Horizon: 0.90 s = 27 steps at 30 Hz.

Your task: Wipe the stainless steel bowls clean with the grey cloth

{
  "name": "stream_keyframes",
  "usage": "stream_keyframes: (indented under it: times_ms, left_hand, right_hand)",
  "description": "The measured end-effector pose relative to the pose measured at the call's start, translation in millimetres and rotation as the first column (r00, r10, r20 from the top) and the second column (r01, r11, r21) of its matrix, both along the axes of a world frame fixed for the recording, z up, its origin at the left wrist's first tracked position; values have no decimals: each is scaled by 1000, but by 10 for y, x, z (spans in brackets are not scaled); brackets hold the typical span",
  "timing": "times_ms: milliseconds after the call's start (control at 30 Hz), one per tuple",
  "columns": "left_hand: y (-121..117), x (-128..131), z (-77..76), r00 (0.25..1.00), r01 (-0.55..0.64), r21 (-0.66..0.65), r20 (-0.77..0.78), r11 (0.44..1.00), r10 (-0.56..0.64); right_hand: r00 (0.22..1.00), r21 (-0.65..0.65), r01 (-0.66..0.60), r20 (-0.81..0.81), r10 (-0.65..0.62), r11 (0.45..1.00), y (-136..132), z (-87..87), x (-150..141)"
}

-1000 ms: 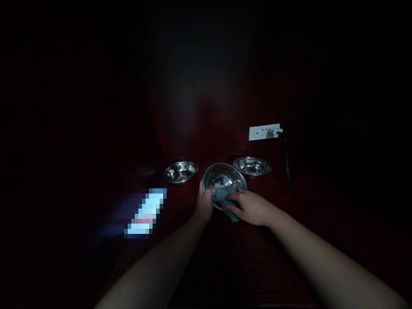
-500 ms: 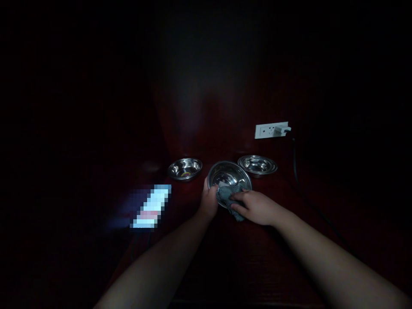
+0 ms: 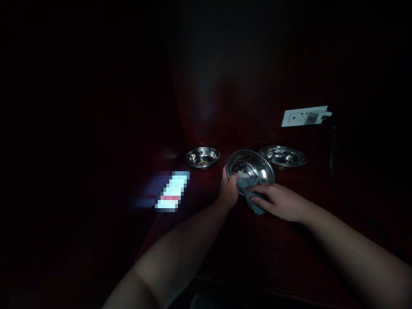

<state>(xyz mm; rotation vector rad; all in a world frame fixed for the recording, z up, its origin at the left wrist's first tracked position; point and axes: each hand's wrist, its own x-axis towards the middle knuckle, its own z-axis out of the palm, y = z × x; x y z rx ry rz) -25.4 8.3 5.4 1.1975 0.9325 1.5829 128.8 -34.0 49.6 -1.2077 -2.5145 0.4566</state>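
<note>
A shiny steel bowl (image 3: pixel 262 165) is tilted toward me above the dark red table. My left hand (image 3: pixel 229 189) is closed on the bowl's left rim, thumb on the inner side. In my right hand (image 3: pixel 278 199) is a grey-green cloth (image 3: pixel 252 195), pressed against the bowl's near inner side and hanging over its rim. Part of the cloth lies hidden under my fingers. A small pale patch shows inside the bowl beside the cloth.
Behind on the left stands another steel bowl (image 3: pixel 203 158) with a yellow sticker; nested steel bowls (image 3: pixel 283 156) sit at the back right. A lit, pixelated phone-like screen (image 3: pixel 173 192) lies left. A wall socket (image 3: pixel 304 116) holds a plug, its dark cable (image 3: pixel 332 150) trailing down.
The whole scene has shifted right and slightly up in view as the camera turned. Both hands keep their hold on bowl and cloth, with little other visible difference.
</note>
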Motion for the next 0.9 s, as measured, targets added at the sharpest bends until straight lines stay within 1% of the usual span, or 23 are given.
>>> stream_keyframes:
  times_ms: [167, 367, 567, 700, 900]
  left_hand:
    - [4, 11, 8, 1000, -12, -24, 17, 1000, 12]
    - [13, 12, -16, 999, 2, 2, 33, 1000, -2]
    - [20, 6, -42, 999, 13, 32, 39, 999, -14]
    - [12, 3, -29, 999, 27, 45, 39, 999, -29]
    - [11, -3, -17, 1000, 3, 53, -7, 999, -3]
  right_hand:
    - [1000, 5, 4, -6, -4, 1000, -4, -14, -2]
    - [1000, 28, -11, -15, 11, 1000, 15, -37, 14]
    - [1000, 16, -13, 0, 13, 1000, 20, -22, 12]
    - [999, 22, 12, 32, -13, 1000, 17, -3, 16]
    - [995, 44, 55, 79, -58, 998, 49, 0, 60]
